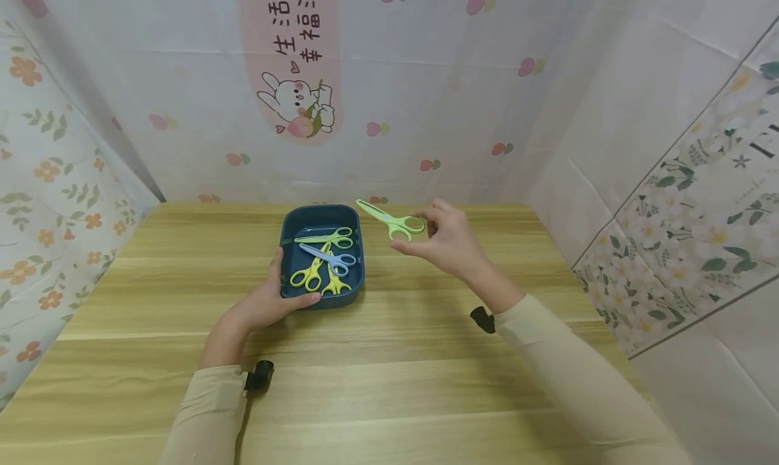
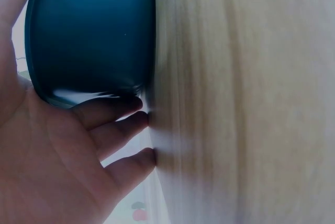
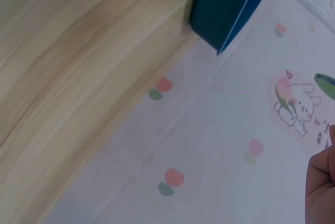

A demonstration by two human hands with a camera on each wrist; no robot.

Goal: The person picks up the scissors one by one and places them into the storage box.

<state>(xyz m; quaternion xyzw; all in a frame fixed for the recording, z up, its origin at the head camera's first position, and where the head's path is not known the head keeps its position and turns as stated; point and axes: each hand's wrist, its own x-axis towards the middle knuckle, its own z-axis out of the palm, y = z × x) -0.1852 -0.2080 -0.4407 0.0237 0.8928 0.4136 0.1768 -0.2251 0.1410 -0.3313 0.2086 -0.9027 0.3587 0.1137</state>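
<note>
My right hand (image 1: 453, 242) pinches light green scissors (image 1: 387, 217) by their handle loops, up off the table and right of a dark blue box (image 1: 362, 276). Their blades point to the upper left; only a tip shows at the right wrist view's edge. The left hand (image 1: 268, 303) holds the box at its near left corner, thumb over the near rim. In the left wrist view its fingers (image 2: 125, 130) lie along the wall, fingertips by the tabletop. Inside lie green scissors (image 1: 322, 238), blue scissors (image 1: 319, 253) and two yellow pairs, partly overlapping.
The box stands near the back edge of a wood-grain table (image 1: 365, 397). Behind it hangs a white curtain (image 1: 426, 100) with fruit prints and a rabbit. Floral cloths hang at left and right. A small black wrist camera (image 1: 260, 376) sits on the left sleeve.
</note>
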